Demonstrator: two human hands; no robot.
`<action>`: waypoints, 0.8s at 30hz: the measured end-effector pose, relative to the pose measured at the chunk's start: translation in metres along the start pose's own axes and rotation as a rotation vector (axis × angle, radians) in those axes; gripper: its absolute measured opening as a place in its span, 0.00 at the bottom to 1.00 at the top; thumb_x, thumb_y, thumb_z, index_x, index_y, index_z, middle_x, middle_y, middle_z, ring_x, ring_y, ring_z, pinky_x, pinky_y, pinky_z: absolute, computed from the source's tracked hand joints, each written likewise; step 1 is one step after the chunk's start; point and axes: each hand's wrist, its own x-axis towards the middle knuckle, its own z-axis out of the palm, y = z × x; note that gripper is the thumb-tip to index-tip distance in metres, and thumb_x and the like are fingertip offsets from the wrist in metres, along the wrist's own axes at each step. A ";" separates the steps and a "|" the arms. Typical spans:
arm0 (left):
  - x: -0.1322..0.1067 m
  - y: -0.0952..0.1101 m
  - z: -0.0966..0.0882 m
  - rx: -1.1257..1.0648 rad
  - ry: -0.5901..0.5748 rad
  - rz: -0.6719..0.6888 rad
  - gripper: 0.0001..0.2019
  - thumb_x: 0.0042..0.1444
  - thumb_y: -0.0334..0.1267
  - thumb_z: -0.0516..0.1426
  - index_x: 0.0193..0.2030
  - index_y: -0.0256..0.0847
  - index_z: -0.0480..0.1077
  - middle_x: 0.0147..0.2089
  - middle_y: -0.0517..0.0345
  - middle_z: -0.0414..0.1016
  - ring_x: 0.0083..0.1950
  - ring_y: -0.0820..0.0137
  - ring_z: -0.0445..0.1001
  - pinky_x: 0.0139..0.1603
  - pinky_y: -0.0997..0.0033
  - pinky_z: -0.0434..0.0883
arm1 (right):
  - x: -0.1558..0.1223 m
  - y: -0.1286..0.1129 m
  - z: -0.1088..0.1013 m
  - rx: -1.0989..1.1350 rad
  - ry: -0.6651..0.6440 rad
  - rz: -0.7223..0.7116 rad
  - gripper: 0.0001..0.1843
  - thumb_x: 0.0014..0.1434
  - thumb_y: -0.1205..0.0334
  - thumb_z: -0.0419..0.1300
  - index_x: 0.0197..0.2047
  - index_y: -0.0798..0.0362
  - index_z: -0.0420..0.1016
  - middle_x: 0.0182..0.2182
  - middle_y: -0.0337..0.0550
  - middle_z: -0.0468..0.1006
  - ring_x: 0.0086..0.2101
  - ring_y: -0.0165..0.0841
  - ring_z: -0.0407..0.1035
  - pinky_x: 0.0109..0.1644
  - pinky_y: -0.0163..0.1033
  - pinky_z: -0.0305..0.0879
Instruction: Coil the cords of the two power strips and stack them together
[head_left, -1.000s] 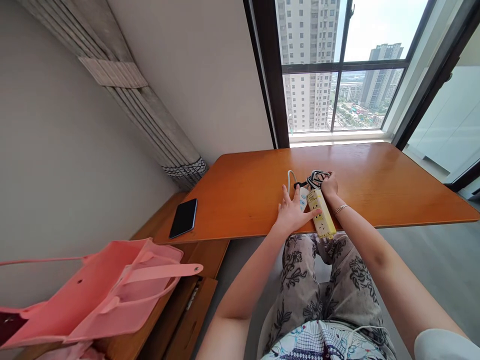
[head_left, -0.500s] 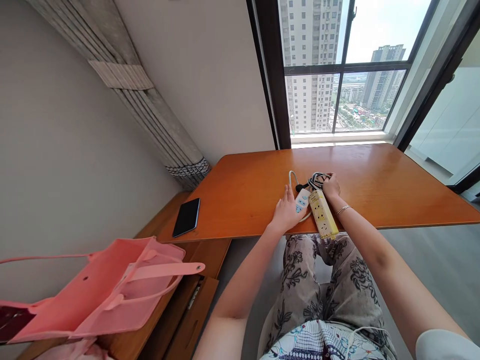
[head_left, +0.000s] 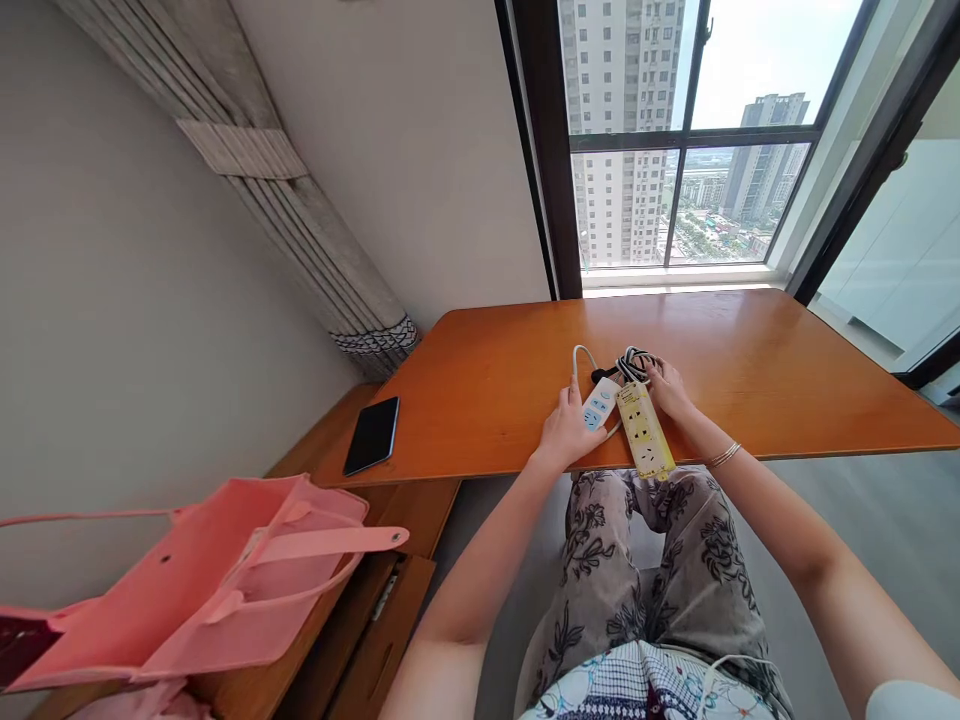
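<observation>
Two power strips lie side by side near the front edge of the orange wooden table (head_left: pixel 787 360). My left hand (head_left: pixel 564 432) grips the small white strip with blue sockets (head_left: pixel 600 402), fingers curled round its left side. Its white cable (head_left: pixel 579 357) loops behind it. My right hand (head_left: pixel 670 388) rests against the right side of the long yellow strip (head_left: pixel 643 430), fingers bent at its far end near the coiled black-and-white cord (head_left: pixel 634 362). The yellow strip's near end overhangs the table edge slightly.
A black phone (head_left: pixel 372 434) lies at the table's left front corner. A pink tote bag (head_left: pixel 202 580) stands open on a low wooden cabinet (head_left: pixel 360 640) at the lower left. A tied-back grey curtain (head_left: pixel 300 230) hangs by the wall; a window is beyond the table.
My left hand has left the yellow strip and closed on the white strip. My right hand has slid from the cord down beside the yellow strip.
</observation>
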 end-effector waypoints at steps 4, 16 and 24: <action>0.009 -0.013 -0.005 -0.059 -0.013 -0.045 0.48 0.55 0.58 0.57 0.74 0.33 0.45 0.69 0.31 0.61 0.70 0.47 0.63 0.63 0.56 0.65 | -0.047 0.000 -0.018 0.133 -0.109 0.037 0.37 0.60 0.39 0.56 0.65 0.53 0.66 0.63 0.58 0.68 0.65 0.48 0.59 0.68 0.54 0.55; 0.016 -0.017 0.000 -0.275 -0.076 0.067 0.37 0.63 0.51 0.49 0.75 0.35 0.48 0.74 0.37 0.56 0.76 0.55 0.55 0.72 0.55 0.57 | -0.082 -0.053 0.021 0.599 -0.123 0.078 0.41 0.53 0.50 0.63 0.67 0.54 0.56 0.66 0.56 0.64 0.65 0.42 0.58 0.72 0.49 0.49; 0.007 -0.010 -0.017 -0.148 -0.317 0.057 0.63 0.37 0.62 0.68 0.76 0.47 0.42 0.79 0.34 0.27 0.76 0.35 0.43 0.69 0.41 0.57 | -0.077 -0.081 0.059 1.075 -0.140 0.316 0.31 0.58 0.44 0.59 0.62 0.38 0.56 0.56 0.41 0.72 0.55 0.36 0.69 0.56 0.44 0.71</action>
